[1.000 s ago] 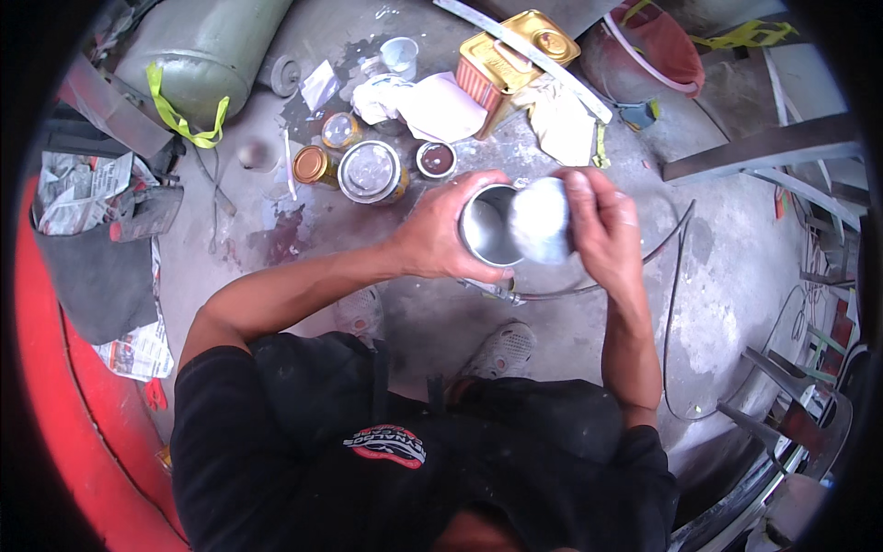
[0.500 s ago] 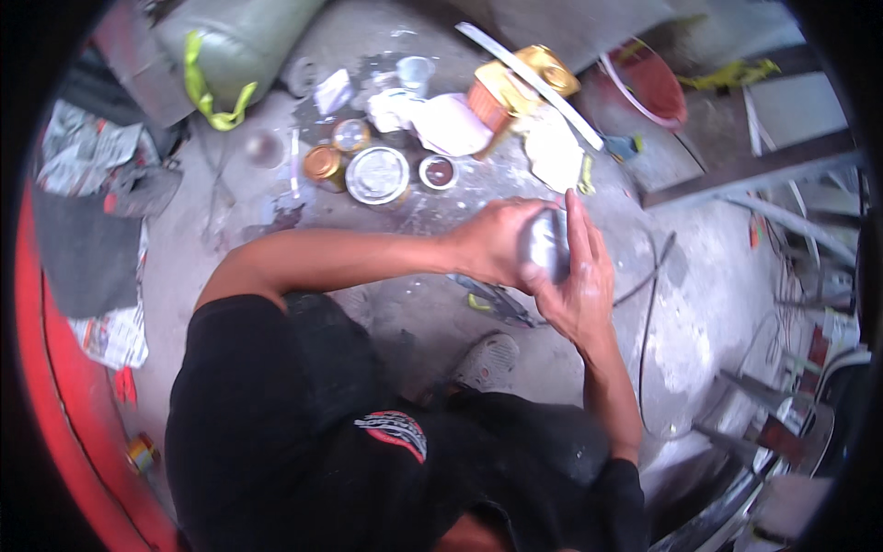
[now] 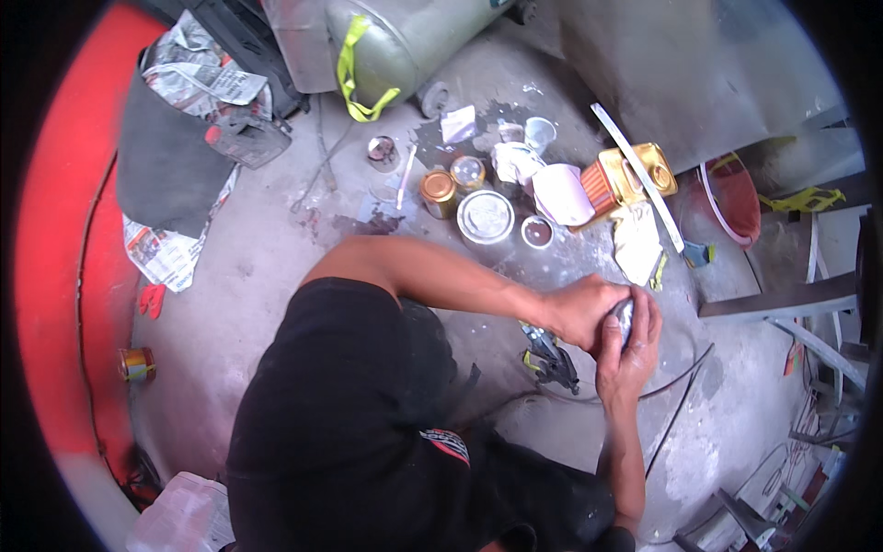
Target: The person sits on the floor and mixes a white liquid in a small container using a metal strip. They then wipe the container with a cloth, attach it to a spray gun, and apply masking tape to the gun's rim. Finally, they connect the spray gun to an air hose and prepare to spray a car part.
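Both of my hands are closed together around a small, rounded silver metal cup (image 3: 625, 316), out in front of me to the right. My left hand (image 3: 582, 311) wraps it from the left, with the back of the hand facing up. From the right, my right hand (image 3: 635, 354) presses its fingers and thumb along the side. Much of the cup is hidden by the fingers, so its opening does not show. Below my left wrist, what looks like a spray gun (image 3: 555, 364) lies on the floor beside a dark hose (image 3: 676, 379).
Beyond my left forearm stand a lidded tin (image 3: 486, 217), a copper-topped can (image 3: 438, 191) and a small cup of dark paint (image 3: 537, 232). A yellow jug (image 3: 650, 173) has a white strip (image 3: 636, 175) across it. A red bucket (image 3: 733, 201) and metal frame (image 3: 782, 296) are right; a tank (image 3: 405, 46) stands behind.
My view has swung, so floor things appear farther right and lower. My hands stay on the metal cup, which now shows less between the fingers. The spray gun is more plainly in sight.
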Tool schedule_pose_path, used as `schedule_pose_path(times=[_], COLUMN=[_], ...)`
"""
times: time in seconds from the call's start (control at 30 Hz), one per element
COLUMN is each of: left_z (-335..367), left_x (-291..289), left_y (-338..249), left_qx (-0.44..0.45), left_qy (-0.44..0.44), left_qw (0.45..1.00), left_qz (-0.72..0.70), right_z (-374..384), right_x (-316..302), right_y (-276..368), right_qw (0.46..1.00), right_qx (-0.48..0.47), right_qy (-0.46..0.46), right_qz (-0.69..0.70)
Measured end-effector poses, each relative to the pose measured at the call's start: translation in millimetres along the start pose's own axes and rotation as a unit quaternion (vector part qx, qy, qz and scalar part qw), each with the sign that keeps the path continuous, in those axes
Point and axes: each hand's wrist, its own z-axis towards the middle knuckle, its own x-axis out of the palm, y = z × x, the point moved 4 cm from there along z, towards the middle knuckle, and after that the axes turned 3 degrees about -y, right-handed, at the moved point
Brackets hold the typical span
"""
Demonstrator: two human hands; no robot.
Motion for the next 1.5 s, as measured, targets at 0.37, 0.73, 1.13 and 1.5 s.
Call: schedule_pose_path(times=[0.37, 0.73, 1.13, 1.5], left_z=[28.1, 50.6, 9.2, 33.6], left_x=[-10.6, -45.7, -17.2, -42.3], left_y=[-13.4, -7.5, -2.3, -51.7], left_qx=[-0.005, -0.18, -0.14, -0.05], left_qy=[0.03, -0.036, 0.084, -0.009], left_qw=[0.999, 0.953, 0.986, 0.986], left_qz=[-0.024, -0.24, -0.026, -0.16], right_z=[-0.9, -60.1, -63.0, -33.5], right_x=[-23.6, 16.2, 34.7, 4.5], right_y=[-45.4, -54.4, -22.3, -21.2], right_qw=[0.92, 0.825, 0.913, 0.915], right_qx=[0.04, 0.18, 0.181, 0.071], right_qy=[-0.043, 0.335, 0.3, 0.229], right_qz=[0.388, 0.419, 0.211, 0.324])
